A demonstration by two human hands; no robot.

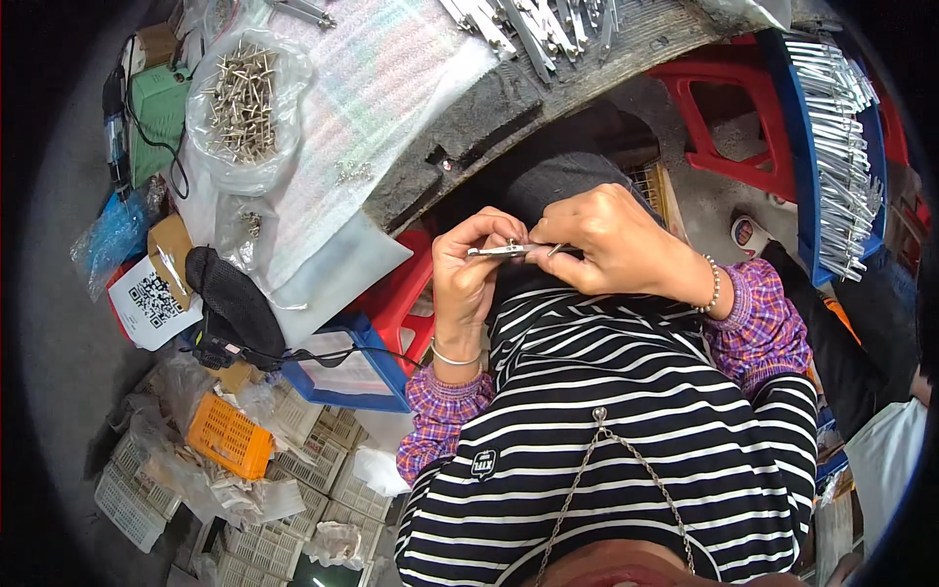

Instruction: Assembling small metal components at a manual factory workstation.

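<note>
Over my lap, just off the table edge, both hands meet at a slim silver metal strip. My left hand is closed on its left end, with thumb and fingers pinching it. A small metal pin or screw head shows on top of the strip near the left fingertips. My right hand is closed at the strip's right end, knuckles up. A thin metal pin sticks out between the right fingers, whose hold is partly hidden. More metal strips lie in a pile at the table's far edge.
A clear bag of small metal pins rests on the cloth-covered table, a smaller bag nearer. At right, a blue tray holds many metal strips. Red stools, an orange basket and pale crates stand around.
</note>
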